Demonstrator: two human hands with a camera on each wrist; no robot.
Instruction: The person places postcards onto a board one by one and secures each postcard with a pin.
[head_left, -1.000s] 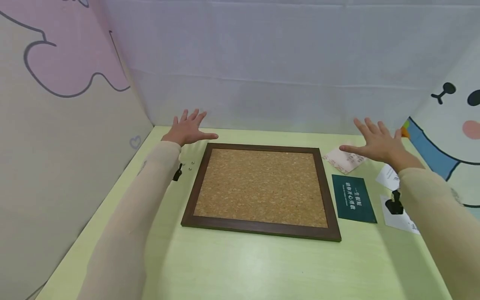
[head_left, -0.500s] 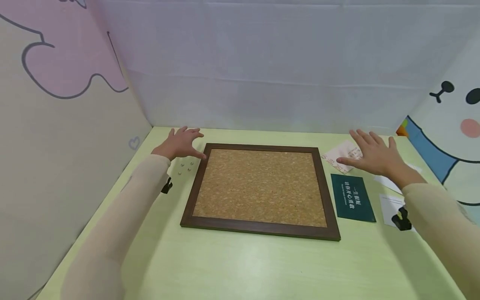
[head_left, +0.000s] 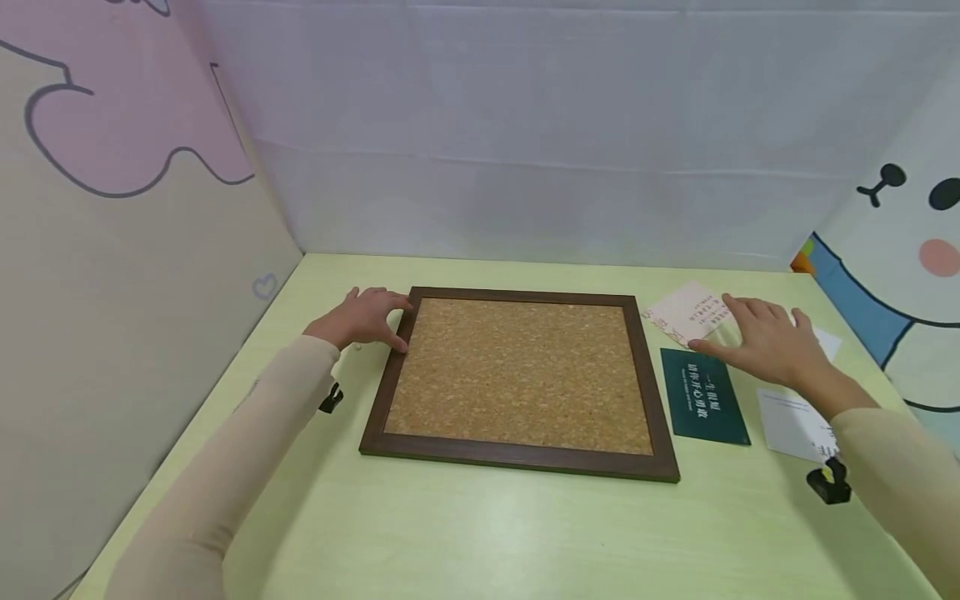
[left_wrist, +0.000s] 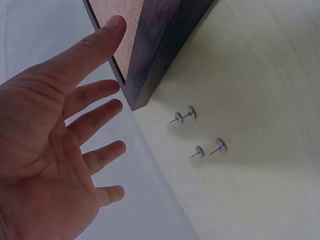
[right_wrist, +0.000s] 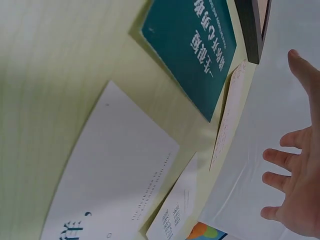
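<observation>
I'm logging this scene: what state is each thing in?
Cork board: flat, nothing pinned.
Four pins: loose, points up.
Green card: print facing up.
Pink card: print facing up.
Nearer white card: print facing up.
Farther white card: print facing up.
Left hand: fingers spread, holding nothing.
Right hand: fingers spread, holding nothing.

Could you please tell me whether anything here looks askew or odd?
Nothing looks spilled or damaged. The pink card lies askew beyond the green card, turned diagonally, while the green one roughly follows the corkboard. Left of it, four pins appear points up, which could prick.
</observation>
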